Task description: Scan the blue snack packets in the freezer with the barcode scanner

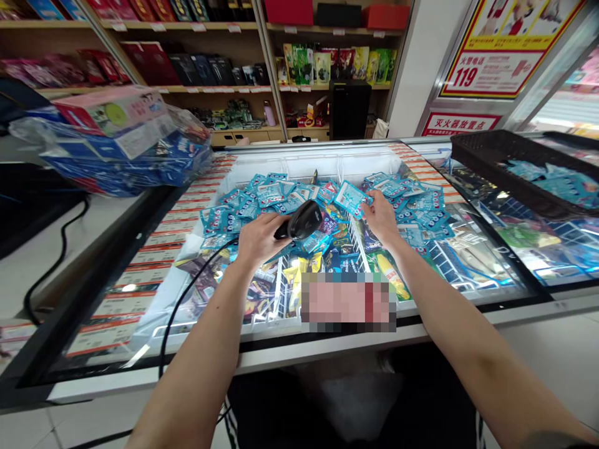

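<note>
My left hand (262, 238) is closed round the handle of a black barcode scanner (305, 221), its head tilted toward the right. A black cable runs from the scanner back past my left forearm. Between the fingers of my right hand (380, 216) is the edge of a blue packet (352, 198), held just above the glass. Similar blue packets lie in a loose pile (234, 209) left of the scanner. Another pile (421, 202) spreads to the right of my right hand.
Under the glass of the chest freezer (262, 358) sit colourful packs in white wire baskets. A dark brown basket (528, 168) with more blue packets stands at right. Plastic-wrapped boxes (121, 143) rest at left. Stocked shelves (196, 90) line the back.
</note>
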A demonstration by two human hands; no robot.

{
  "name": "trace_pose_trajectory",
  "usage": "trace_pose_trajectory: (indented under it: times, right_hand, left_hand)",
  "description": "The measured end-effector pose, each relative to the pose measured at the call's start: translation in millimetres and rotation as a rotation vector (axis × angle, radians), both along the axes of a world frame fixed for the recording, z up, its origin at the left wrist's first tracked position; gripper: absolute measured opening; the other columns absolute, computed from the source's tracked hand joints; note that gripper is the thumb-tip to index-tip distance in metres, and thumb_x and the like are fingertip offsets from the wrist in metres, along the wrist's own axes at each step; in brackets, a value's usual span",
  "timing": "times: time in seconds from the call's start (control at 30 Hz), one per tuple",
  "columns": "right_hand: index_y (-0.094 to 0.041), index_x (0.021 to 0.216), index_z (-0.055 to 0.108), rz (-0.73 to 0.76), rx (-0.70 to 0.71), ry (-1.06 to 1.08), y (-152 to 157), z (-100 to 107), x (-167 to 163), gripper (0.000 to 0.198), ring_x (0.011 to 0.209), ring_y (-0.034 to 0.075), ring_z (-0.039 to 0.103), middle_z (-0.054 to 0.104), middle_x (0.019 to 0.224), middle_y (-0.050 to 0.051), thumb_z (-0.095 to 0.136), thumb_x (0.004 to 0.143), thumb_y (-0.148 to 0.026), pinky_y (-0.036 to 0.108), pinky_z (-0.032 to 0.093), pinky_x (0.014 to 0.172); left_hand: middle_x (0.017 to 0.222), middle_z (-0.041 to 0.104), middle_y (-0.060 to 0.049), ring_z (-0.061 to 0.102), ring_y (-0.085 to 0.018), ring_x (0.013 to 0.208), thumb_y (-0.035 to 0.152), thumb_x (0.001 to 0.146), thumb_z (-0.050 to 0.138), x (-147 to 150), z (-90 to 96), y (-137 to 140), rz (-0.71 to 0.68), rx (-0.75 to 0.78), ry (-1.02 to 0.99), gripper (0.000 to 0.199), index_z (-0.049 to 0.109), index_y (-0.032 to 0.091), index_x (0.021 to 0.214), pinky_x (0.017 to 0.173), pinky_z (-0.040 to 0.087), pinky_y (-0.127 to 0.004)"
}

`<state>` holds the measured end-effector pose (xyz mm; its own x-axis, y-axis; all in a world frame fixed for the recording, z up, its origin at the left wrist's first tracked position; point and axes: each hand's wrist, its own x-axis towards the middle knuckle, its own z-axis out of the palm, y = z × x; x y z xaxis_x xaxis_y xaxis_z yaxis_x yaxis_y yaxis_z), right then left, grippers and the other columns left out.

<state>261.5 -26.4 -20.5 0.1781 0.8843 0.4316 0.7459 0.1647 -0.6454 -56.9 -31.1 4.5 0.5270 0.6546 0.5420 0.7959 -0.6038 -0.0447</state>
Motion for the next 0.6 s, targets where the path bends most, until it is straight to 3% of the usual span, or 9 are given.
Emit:
trace_pose_trajectory:
  times: [0.33,0.6]
  right_hand:
    - [-0.020,0.116,0.045,0.056,-0.047,0.060,3.0,-1.3,3.2,0.036,0.064,0.023,0.065,0.063,0.077,0.004,0.042,0.090,-0.044,0.039,0.051,0.069]
    - [-0.019,0.120,0.045,0.060,-0.047,0.082,2.8,-1.9,3.1,0.042,0.066,0.024,0.065,0.064,0.078,0.005,0.040,0.090,-0.048,0.041,0.052,0.068]
  left_hand:
    - [0.096,0.068,-0.007,0.062,-0.023,0.091,0.038,0.083,0.052,6.9,0.6,-2.8,-0.052,-0.015,0.059,0.032,0.062,0.021,0.109,0.071,0.045,-0.032]
    - [0.098,0.068,-0.007,0.062,-0.023,0.092,0.038,0.083,0.053,9.3,-1.0,-3.0,-0.040,-0.003,0.050,0.032,0.062,0.022,0.109,0.070,0.045,-0.032]
